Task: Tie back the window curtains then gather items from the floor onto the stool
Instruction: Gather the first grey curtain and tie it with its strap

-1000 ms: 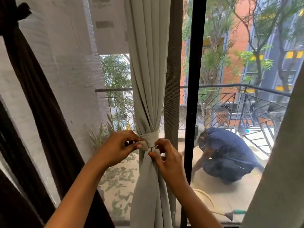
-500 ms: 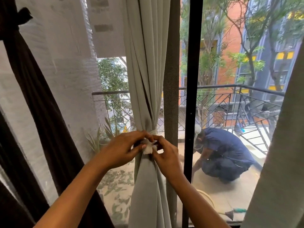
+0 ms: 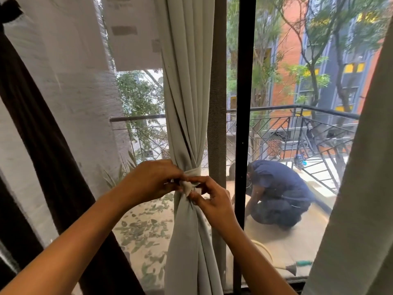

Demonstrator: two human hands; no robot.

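A pale grey-green curtain (image 3: 187,81) hangs in the middle of the window, gathered at waist height by a matching fabric tie-back band (image 3: 194,172). My left hand (image 3: 153,179) pinches the band's end from the left. From the right, my right hand (image 3: 210,199) pinches the same white end piece, fingertips meeting the left hand's at the front of the curtain. The floor, the stool and the items are out of view.
A dark brown curtain (image 3: 42,145) hangs tied at the left. Another pale curtain (image 3: 361,188) covers the right edge. A black window frame bar (image 3: 244,124) stands right of the gathered curtain. Outside, a person (image 3: 278,192) crouches on the balcony behind the glass.
Both hands have drawn closer together at the band's front, now working its white end piece. The view has shifted slightly.
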